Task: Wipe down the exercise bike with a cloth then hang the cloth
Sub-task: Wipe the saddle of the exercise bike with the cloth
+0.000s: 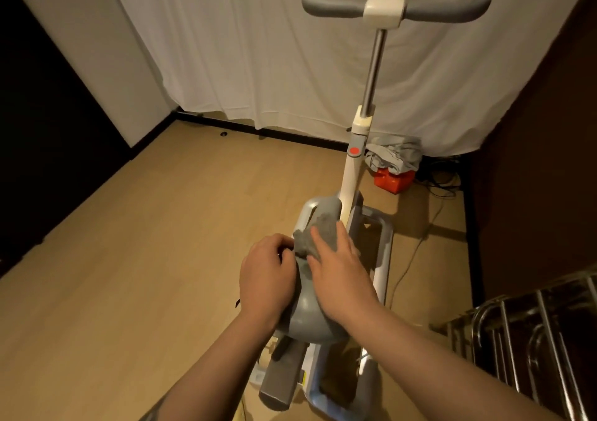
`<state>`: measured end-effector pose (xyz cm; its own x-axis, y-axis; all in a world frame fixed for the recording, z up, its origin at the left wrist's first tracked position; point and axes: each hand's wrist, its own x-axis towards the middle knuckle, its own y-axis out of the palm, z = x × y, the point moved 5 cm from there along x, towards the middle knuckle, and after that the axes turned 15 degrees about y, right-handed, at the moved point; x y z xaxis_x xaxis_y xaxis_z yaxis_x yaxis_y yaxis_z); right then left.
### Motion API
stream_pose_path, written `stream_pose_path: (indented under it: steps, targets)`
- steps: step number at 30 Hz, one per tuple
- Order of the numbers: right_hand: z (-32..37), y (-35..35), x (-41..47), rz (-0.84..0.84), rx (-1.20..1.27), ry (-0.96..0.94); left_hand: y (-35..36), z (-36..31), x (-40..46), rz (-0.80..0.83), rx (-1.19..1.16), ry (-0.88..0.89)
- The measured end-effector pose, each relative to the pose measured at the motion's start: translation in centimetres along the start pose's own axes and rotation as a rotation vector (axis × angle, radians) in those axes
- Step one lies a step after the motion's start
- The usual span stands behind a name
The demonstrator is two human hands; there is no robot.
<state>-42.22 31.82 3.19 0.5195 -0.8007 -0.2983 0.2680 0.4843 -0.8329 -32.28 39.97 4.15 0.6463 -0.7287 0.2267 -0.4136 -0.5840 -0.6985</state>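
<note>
1. The grey cloth (315,238) is spread over the front of the exercise bike (350,175) saddle (307,310); it is pressed flat by the right hand (339,275), fingers straight.
2. The cloth's left edge is pinched by the left hand (265,278), fingers curled.
3. Bare wooden floor (145,259) lies open to the left; a metal rack (533,339) crowds the right; a white curtain (258,48) hangs beyond the handlebar (329,8).
</note>
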Motion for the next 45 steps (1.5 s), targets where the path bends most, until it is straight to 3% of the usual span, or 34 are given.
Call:
stream_pose_path:
  steps: [6, 11, 15, 19, 23, 25, 28, 30, 32, 35, 40, 42, 45]
  targets:
    - [-0.1, -0.7, 1.4, 0.039, 0.128, 0.09, 0.1, -0.1, 0.1, 0.035, -0.037, 0.011]
    - [-1.6, 0.9, -2.4, 0.038, 0.016, 0.099, -0.2, 0.3, -0.2, 0.041, -0.103, 0.044]
    - [-4.2, 0.9, -1.4, 0.117, 0.502, 0.472, 0.3, -0.3, -0.2, 0.136, -0.051, 0.216]
    - [-4.2, 2.3, -5.1, 0.013, 0.388, 0.473, 0.4, -0.1, -0.3, 0.198, -0.045, 0.309]
    - [-4.6, 1.5, -3.5, 0.018, 0.73, 0.652, 1.4, 0.0, 0.4, 0.282, 0.017, 0.305]
    - [-4.0, 2.2, -4.3, -0.092, 0.604, 0.682, 1.4, 0.0, 0.3, 0.312, 0.013, 0.333]
    - [-1.7, 3.0, -7.1, -0.258, 0.359, 0.537, 1.3, 0.1, 0.2, 0.358, 0.01, 0.362]
    - [-2.4, 3.0, -6.8, -0.273, 0.57, 0.499, 1.4, 0.0, 0.3, 0.391, 0.008, 0.35]
    - [-3.0, 3.5, -6.8, -0.338, 0.878, 0.611, 1.3, 0.1, 0.3, 0.413, -0.009, 0.345]
    - [-0.6, 5.8, -9.1, -0.489, 0.972, 0.791, 1.2, 0.3, 0.2, 0.443, -0.028, 0.382]
    - [-0.8, 6.0, -8.6, -0.674, 1.306, 0.885, 1.4, 0.3, 0.4, 0.475, -0.05, 0.371]
    - [0.0, 6.5, -8.9, -0.727, 1.362, 0.895, 1.4, 0.4, 0.4, 0.485, -0.073, 0.373]
    - [1.2, 6.8, -9.1, -0.729, 1.21, 0.855, 1.2, 0.6, 0.5, 0.498, -0.102, 0.384]
